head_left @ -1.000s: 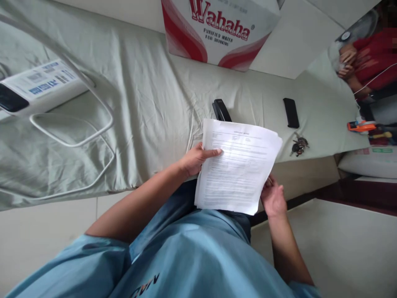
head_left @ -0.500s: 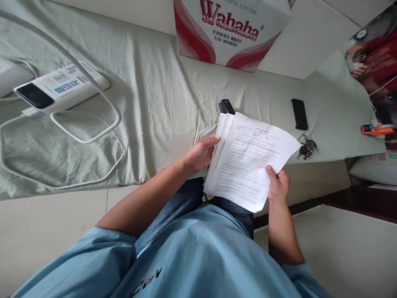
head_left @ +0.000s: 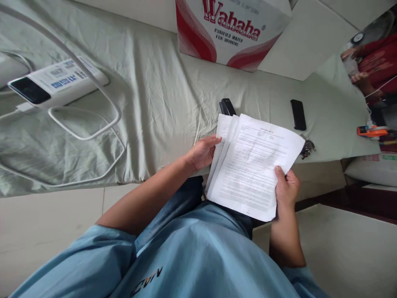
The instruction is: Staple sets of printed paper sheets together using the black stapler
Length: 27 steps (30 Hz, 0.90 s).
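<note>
Several printed sheets of paper (head_left: 248, 169) are held over my lap, fanned a little so that their left edges show in steps. My left hand (head_left: 204, 153) pinches the left edge of the sheets, thumb on top. On the right side, my right hand (head_left: 287, 186) grips the front sheet by its right edge, with the thumb over the print and the other fingers behind. A black stapler-like object (head_left: 228, 106) lies just beyond the sheets' top edge, partly hidden by them. The bunch of keys (head_left: 307, 149) rests beside the top right corner.
A green cloth (head_left: 161, 91) covers the table. On it are a Wahaba-style water carton (head_left: 231, 37), a black phone (head_left: 298, 114), and a white box (head_left: 65, 78) with a white cable (head_left: 116, 111). At far right sits another person in a red sleeve (head_left: 378, 62), near an orange-and-white object (head_left: 372, 131).
My right hand has moved right and slightly toward me with the front sheet, so the sheets are spread wider. My left hand has stayed nearly in place.
</note>
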{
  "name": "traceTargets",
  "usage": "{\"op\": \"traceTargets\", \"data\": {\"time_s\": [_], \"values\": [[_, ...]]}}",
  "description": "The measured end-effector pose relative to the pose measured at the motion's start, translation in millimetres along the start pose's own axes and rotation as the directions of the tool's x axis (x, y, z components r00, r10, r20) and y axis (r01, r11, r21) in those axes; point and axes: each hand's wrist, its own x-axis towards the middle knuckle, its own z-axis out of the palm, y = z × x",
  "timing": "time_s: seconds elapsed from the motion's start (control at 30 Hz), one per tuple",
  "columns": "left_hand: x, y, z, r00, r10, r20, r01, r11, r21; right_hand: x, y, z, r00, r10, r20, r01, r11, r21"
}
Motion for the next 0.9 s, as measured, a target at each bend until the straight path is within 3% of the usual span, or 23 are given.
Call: {"op": "traceTargets", "data": {"time_s": [0.3, 0.5, 0.9], "values": [[2, -4, -5.6, 1.0, -0.004, 0.026, 0.007, 0.994, -0.111, 2, -4, 10, 0.99, -0.026, 0.135, 0.03, 0.999, -0.025], [4, -8, -7.2, 0.998, 0.019, 0.064, -0.008, 0.987, -0.163, 0, -5, 13, 0.992, 0.0, 0.124, 0.0, 1.0, -0.006], [1, -5, -1.2, 1.0, 0.013, 0.017, -0.01, 0.983, -0.181, -1, -16, 23, 0.995, 0.076, 0.067, -0.081, 0.993, 0.08]]}}
